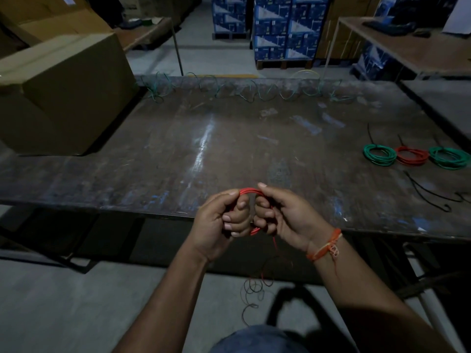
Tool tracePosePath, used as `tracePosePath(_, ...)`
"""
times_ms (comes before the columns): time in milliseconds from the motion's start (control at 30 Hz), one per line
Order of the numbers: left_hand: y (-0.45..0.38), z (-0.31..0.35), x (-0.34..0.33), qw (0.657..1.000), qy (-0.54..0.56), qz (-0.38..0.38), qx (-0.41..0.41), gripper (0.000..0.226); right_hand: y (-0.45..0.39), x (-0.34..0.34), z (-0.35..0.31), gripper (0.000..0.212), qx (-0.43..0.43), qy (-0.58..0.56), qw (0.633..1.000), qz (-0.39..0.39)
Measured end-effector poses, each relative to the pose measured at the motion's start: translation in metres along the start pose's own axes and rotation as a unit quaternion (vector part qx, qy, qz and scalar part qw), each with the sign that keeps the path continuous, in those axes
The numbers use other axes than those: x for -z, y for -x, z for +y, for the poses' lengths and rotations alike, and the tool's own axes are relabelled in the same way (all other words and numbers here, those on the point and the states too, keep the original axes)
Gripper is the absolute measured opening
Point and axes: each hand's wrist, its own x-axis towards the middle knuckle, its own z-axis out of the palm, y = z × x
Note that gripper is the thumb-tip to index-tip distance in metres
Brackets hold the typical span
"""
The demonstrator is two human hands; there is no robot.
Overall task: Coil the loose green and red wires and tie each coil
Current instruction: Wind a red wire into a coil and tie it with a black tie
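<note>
From the head camera, much of the red coil point(251, 191) is hiding inside the two hands: only its top arc is showing between the thumbs, and a short piece is peeking out below the knuckles. Its loose tail point(254, 286) is dropping past the near edge of the table point(178, 149) and curling in dim loops over the floor (hard to follow in the shadow). The left hand point(219, 222) is gripping the coil's left side with fingers curled tight, and the right hand point(283, 217) is clenching the right side, thumb lying on top of the wire. An orange thread band point(325, 247) is circling the right wrist.

Along the table's far edge a loose green wire point(242, 90) is sprawling in blurred loops. At the far right, three finished coils are lying side by side: green point(379, 155), red point(411, 156), green point(448, 157), the last nearly cut off by the frame. Black ties point(430, 194) are lying nearer, thin and faint. A cardboard box point(63, 98) is sitting at the left.
</note>
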Motion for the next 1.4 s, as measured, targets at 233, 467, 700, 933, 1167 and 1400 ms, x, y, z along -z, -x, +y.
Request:
tracePosePath(233, 0.003, 0.003, 0.005, 0.999, 0.016, -0.037, 0.036, 0.020, 0.007, 0.000, -0.004, 0.031, 0.036, -0.003, 0.999, -0.018)
tracePosePath(467, 0.004, 0.005, 0.004, 0.995, 0.047, -0.055, 0.065, 0.028, 0.007, -0.003, 0.000, 0.030, 0.067, -0.023, 0.997, -0.008)
tracePosePath(700, 0.003, 0.003, 0.007, 0.994, 0.054, -0.037, 0.084, 0.024, 0.008, -0.003, 0.004, 0.031, 0.076, -0.036, 0.996, -0.009)
tracePosePath(933, 0.003, -0.003, 0.010, 0.988, 0.106, -0.060, 0.092, 0.020, 0.009, -0.005, 0.008, 0.034, 0.093, 0.012, 0.995, 0.024)
tracePosePath(1167, 0.004, -0.012, 0.015, 0.987, 0.115, -0.018, 0.109, 0.027, 0.011, -0.002, 0.028, 0.036, 0.162, 0.109, 0.978, 0.072)
tracePosePath(1400, 0.003, -0.002, 0.024, 0.983, 0.170, 0.031, 0.060, 0.026, 0.017, 0.014, 0.044, 0.028, 0.161, 0.169, 0.969, 0.079)
